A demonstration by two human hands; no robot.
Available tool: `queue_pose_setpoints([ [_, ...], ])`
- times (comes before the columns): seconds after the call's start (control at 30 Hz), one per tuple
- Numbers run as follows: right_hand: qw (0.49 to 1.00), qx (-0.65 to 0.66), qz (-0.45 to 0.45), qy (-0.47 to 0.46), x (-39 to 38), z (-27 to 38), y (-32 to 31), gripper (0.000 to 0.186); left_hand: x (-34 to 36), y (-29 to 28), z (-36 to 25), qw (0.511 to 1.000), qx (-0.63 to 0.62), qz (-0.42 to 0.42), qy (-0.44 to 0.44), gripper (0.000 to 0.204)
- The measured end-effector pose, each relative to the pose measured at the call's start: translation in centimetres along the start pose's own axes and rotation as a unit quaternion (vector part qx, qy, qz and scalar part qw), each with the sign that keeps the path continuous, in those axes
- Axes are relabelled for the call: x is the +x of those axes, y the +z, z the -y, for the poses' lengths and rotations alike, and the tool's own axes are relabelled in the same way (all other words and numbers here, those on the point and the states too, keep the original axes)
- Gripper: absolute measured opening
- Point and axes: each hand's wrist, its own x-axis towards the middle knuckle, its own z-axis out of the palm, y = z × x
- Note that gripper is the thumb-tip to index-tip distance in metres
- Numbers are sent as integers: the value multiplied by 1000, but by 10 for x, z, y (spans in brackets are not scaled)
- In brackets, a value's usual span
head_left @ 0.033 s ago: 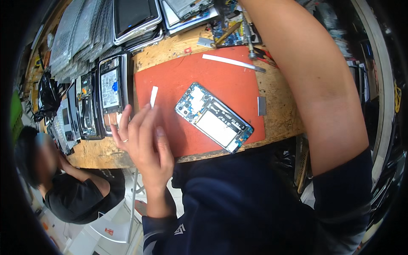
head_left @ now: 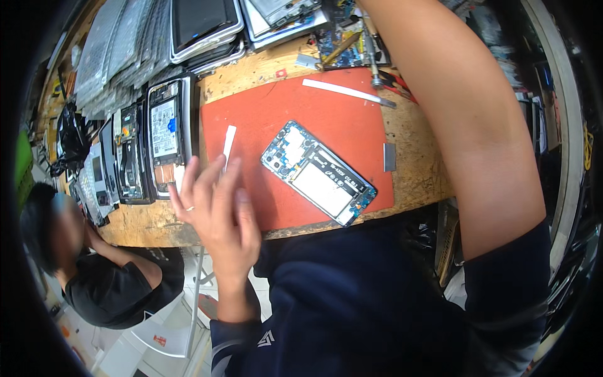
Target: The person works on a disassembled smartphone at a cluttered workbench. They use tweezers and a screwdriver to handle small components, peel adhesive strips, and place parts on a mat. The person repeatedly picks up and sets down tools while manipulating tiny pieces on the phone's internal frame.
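My left hand (head_left: 221,217) hovers at the left edge of an orange-red mat (head_left: 251,113), its fingers spread and slightly bent, with no object seen in its grasp. Just beyond the fingertips is a white flat strip (head_left: 230,137), its near end hidden behind the fingers; whether they touch it I cannot tell. To the right of this hand lies an opened smartphone (head_left: 319,176), tilted on the mat, its circuit board and pale battery area showing. My right forearm (head_left: 465,125) reaches up past the top edge, so the right hand is out of sight.
Opened tablets or phones (head_left: 164,129) stand along the bench's left side, below stacked bubble-wrap sleeves (head_left: 116,50). A long white tool with a grey tip (head_left: 345,92) crosses the mat's far edge. A small grey metal piece (head_left: 389,157) lies right. Another person (head_left: 107,283) sits lower left.
The whole scene sits slightly shifted in the picture. My left hand has moved very little, its fingers a bit lower over the mat's edge; the phone lies as before.
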Motion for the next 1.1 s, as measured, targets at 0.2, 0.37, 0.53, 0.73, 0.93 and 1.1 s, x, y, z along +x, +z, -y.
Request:
queue_pose_setpoints([
  [0.2,1000,-4,2,-8,-3,0,-2,44,-5,10,-15,997,4,72,15,51],
  [0.37,1000,-5,-10,-18,-3,-1,-1,45,20,15,-19,993,31,95,63,61],
  [0.53,1000,-3,-1,-3,-5,2,-3,43,24,11,-19,992,44,98,64,56],
  [0.73,999,-2,-22,-38,-5,-4,-1,41,1,16,-16,999,-12,-39,4,37],
  [0.93,1000,-1,-7,-12,0,-2,3,41,-29,17,-13,1000,-14,-16,21,42],
  [1.1,999,1,-11,-31,2,-3,3,43,-42,27,-24,999,-28,-11,39,41],
])
